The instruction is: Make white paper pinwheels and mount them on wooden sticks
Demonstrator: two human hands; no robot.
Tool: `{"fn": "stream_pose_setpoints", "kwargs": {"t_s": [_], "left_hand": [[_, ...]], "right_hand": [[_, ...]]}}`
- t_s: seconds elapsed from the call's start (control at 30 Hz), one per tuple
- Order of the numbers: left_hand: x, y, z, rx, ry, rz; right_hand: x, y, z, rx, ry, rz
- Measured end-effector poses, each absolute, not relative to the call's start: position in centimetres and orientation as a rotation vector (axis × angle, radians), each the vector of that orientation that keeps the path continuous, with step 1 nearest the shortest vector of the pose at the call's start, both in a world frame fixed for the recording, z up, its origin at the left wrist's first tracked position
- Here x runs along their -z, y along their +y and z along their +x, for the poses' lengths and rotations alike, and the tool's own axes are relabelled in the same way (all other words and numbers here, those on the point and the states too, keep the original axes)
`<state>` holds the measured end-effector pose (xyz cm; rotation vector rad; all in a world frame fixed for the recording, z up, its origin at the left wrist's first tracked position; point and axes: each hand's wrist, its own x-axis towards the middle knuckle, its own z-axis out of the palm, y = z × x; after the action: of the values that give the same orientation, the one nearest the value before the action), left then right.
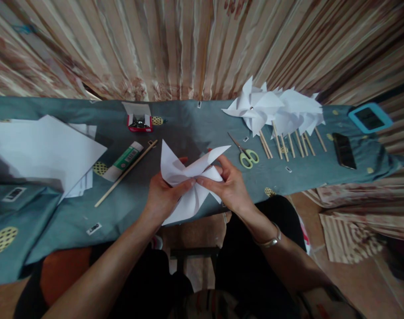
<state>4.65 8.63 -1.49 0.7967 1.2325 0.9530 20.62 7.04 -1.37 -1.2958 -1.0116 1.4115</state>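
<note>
Between my two hands is a white paper pinwheel (180,170), its corners folded in toward the middle. My left hand (163,195) grips its left side, the thumb pressed near the centre. From the right, my right hand (233,184) pinches the folded paper, its thumb also reaching the centre. Some fingers of both hands are hidden behind the paper. Left of my hands, a thin wooden stick (126,173) lies slantwise on the cloth beside a green and white glue stick (124,160). An open red box (140,123) of shiny metal pins stands farther back.
White paper sheets (45,153) are stacked on the left of the cloth-covered table (191,119). Green-handled scissors (248,156) lie to the right. Behind them are several finished pinwheels (271,106) on sticks, then a black phone (344,150) and a blue-framed device (370,118). Curtains (155,48) hang behind.
</note>
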Motion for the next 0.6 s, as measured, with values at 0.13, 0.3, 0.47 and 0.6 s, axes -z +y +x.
{"fn": "stream_pose_setpoints", "kwargs": {"t_s": [0.13, 0.3, 0.47, 0.6], "left_hand": [[1.58, 8.55, 4.47, -0.951, 1.259, 0.856], [1.59, 8.53, 4.23, -0.911, 1.319, 0.937], [1.64, 8.53, 4.19, -0.900, 1.322, 0.941], [1.67, 8.55, 4.22, -0.904, 1.329, 0.952]], "right_hand": [[1.49, 6.92, 20.49, -1.392, -1.041, -1.294], [1.62, 6.85, 20.34, -1.372, -1.026, -1.290], [1.60, 6.78, 20.29, -1.359, -1.033, -1.296], [1.53, 6.76, 20.24, -1.359, -1.023, -1.300]]}}
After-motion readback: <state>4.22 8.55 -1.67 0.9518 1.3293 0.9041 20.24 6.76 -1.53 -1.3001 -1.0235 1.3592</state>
